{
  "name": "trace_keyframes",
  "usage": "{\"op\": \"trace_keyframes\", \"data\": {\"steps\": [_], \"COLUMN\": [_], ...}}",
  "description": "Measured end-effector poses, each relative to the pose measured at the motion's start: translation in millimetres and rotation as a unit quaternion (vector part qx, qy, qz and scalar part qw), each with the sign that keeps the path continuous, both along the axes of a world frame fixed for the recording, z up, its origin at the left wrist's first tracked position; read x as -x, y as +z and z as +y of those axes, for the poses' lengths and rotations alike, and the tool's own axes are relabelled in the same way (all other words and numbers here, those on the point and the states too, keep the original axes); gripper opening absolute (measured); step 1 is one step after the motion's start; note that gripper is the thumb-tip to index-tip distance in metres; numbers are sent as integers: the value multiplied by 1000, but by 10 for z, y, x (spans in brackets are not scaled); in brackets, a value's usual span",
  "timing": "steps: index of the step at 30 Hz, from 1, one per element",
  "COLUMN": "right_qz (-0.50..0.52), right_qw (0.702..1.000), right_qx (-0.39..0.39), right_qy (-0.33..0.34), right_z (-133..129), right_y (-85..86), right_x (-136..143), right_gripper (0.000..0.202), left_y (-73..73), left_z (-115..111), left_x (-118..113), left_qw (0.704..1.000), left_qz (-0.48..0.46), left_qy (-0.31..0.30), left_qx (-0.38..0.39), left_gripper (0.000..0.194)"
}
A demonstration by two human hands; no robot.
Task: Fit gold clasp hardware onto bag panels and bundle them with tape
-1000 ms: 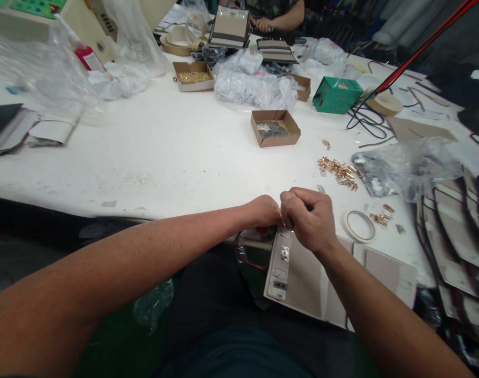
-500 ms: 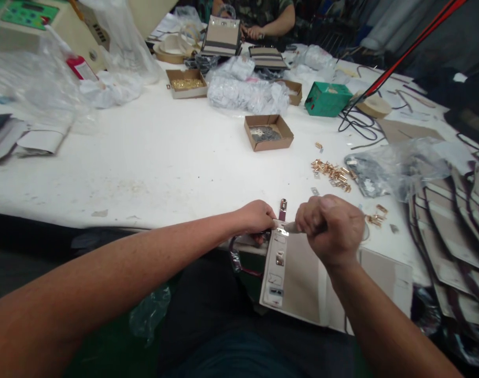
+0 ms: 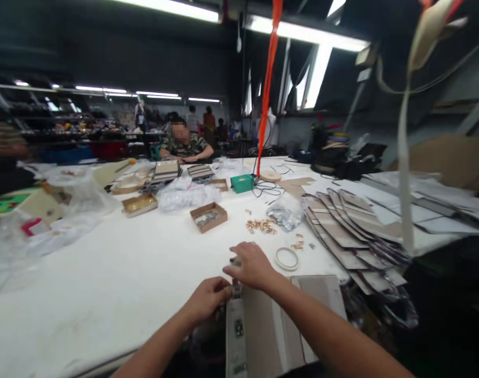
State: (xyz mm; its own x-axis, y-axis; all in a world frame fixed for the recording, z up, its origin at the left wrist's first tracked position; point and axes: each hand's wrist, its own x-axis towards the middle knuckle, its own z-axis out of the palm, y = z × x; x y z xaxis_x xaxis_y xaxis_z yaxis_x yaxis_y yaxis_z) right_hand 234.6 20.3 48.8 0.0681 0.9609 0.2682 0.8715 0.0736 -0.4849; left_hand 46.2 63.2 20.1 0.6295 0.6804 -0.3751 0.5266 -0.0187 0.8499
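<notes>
A beige flat panel (image 3: 263, 325) with metal fittings along its left strip lies at the near table edge. My left hand (image 3: 208, 299) pinches the top left corner of that panel, thumb and fingers pressed together. Just above this corner is my right hand (image 3: 252, 265), its fingers curled around a small dark-tipped object (image 3: 235, 261), mostly hidden. Beyond the right hand, a pile of small gold metal pieces (image 3: 262, 226) is on the white table, and a roll of pale tape (image 3: 287, 259) lies to its right.
Stacked beige panels (image 3: 341, 226) spread at the right. Farther off are a cardboard box of metal plates (image 3: 208, 217), a box of gold pieces (image 3: 139, 203), plastic bags (image 3: 188, 194) and a green box (image 3: 242, 183). A person (image 3: 186, 142) sits across the white table (image 3: 117, 283).
The view has tilted up, showing the room and ceiling lights. My right hand has loosened from a tight fist over the panel, and its fingers now spread more around the small object.
</notes>
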Motion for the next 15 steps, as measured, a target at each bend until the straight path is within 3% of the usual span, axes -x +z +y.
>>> {"op": "trace_keyframes", "data": {"steps": [2,5,9,12,15], "right_qz": [18,51,70,112,134], "right_qw": [999,991,994,993,987], "right_qx": [8,76,48,14,-40], "right_qy": [47,99,71,37,-80], "right_z": [-337,-1084,-2047,-2517,-2747], "right_y": [4,31,276,557,850], "right_x": [-136,-329,-515,-793,-1410], "right_gripper": [56,34,25,27,27], "left_y": [144,473,985,1212,1168], "left_z": [-149,-450,-949,-1246,-1316], "left_x": [45,38,-162,-333,-379], "left_qw": [997,984,955,931,893], "left_qz": [-22,-36,-49,-81,-148], "left_qy": [-34,-93,-162,-114,-40], "left_qx": [-58,-145,-245,-337,-424], "left_gripper": [39,32,25,25,33]}}
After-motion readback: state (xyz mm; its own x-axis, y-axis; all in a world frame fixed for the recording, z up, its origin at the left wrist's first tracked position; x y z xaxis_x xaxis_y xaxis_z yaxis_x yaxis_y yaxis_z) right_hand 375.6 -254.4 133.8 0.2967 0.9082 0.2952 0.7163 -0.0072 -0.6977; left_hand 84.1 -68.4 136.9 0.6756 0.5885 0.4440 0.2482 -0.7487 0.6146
